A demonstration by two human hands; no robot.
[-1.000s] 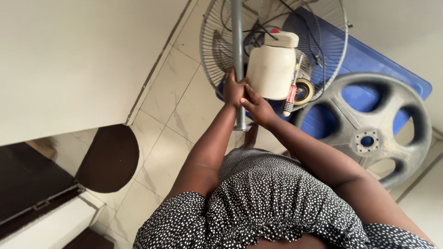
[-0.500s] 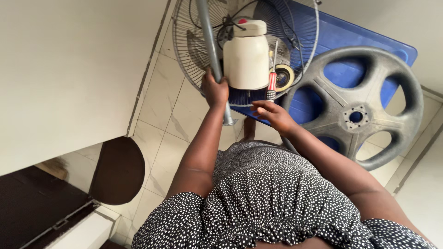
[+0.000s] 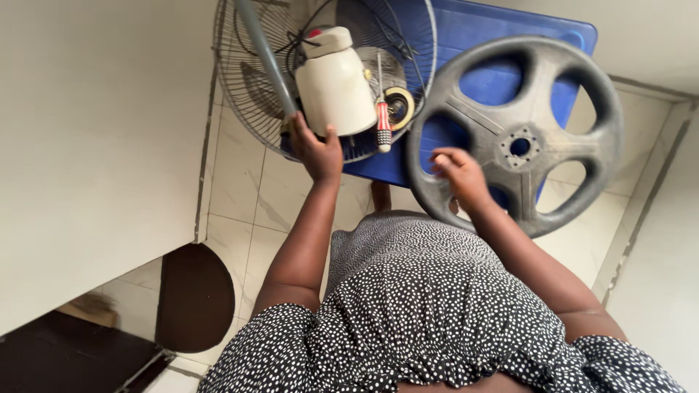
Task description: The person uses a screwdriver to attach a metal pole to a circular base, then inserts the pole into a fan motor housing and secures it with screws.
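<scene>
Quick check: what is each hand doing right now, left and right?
Left hand: closed around the grey pole, beside the white fan motor housing.
Right hand: holding nothing, fingers loosely curled over the grey spoked fan base.

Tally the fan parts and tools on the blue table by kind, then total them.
Cream motor housing: 1
Wire fan guard: 1
Grey pole: 1
Grey round base: 1
Screwdriver: 1
Tape roll: 1
Total: 6
</scene>
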